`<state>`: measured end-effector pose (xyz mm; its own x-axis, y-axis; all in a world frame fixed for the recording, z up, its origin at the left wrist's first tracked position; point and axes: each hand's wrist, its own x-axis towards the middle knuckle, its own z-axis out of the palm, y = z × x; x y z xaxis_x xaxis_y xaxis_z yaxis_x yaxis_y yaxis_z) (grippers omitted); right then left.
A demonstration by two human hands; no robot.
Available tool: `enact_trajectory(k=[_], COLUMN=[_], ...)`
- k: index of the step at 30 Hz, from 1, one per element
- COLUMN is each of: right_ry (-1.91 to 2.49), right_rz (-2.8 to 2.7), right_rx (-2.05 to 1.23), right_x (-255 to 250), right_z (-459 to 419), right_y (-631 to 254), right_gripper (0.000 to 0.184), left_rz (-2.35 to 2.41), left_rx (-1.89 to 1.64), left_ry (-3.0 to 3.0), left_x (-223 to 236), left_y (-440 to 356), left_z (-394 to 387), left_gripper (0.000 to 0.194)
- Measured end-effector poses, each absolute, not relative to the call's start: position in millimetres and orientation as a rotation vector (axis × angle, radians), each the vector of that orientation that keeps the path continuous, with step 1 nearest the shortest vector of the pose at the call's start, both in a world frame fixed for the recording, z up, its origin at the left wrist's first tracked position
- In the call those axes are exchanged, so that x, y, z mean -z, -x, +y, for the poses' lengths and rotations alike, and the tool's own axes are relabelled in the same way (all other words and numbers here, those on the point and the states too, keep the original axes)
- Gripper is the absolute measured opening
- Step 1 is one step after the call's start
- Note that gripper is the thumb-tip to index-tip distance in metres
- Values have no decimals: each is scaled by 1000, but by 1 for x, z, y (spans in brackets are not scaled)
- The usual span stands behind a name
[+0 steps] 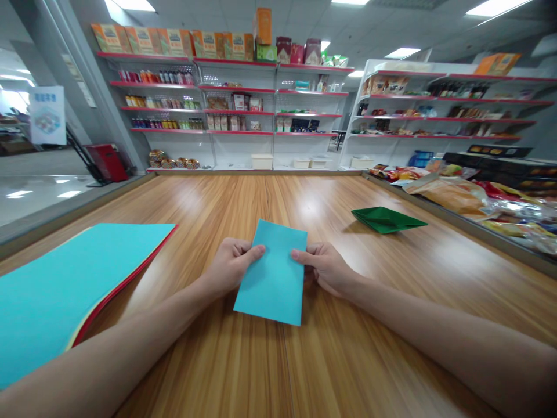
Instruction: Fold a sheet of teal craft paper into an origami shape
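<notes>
A folded turquoise paper (273, 274) lies on the wooden table (243, 360) in front of me, tilted slightly to the right. My left hand (232, 264) pinches its left edge, thumb on top and fingers curled. My right hand (324, 267) pinches the right edge in the same way. Both forearms rest low over the table.
A stack of coloured sheets (65, 290), turquoise on top with yellow and red beneath, lies at the left. A folded green paper shape (385, 220) sits at the right. Snack packets (470, 197) line the table's right edge. Store shelves (235, 104) stand behind.
</notes>
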<state>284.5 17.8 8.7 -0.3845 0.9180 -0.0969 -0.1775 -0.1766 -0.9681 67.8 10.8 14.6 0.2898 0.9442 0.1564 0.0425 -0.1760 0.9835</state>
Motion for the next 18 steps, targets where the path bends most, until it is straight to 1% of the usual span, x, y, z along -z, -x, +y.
enact_trajectory(k=[4, 9, 15, 18], right_ry=[919, 850, 882, 891], right_rz=[-1251, -1313, -1322, -1324], right_rx=[-1611, -1516, -1459, -1414], right_x=[-7, -1, -2, -4], right_z=[19, 24, 21, 19], right_y=[-286, -288, -286, -286], right_gripper=[39, 39, 54, 56], left_rz=[953, 937, 911, 887], left_rx=[-995, -1002, -998, -1006], left_ry=[-1543, -1562, -1568, -1516], left_x=[-11, -11, -10, -9], left_y=[-65, -66, -65, -67], left_z=[11, 10, 8, 6], left_gripper=[48, 50, 50, 49])
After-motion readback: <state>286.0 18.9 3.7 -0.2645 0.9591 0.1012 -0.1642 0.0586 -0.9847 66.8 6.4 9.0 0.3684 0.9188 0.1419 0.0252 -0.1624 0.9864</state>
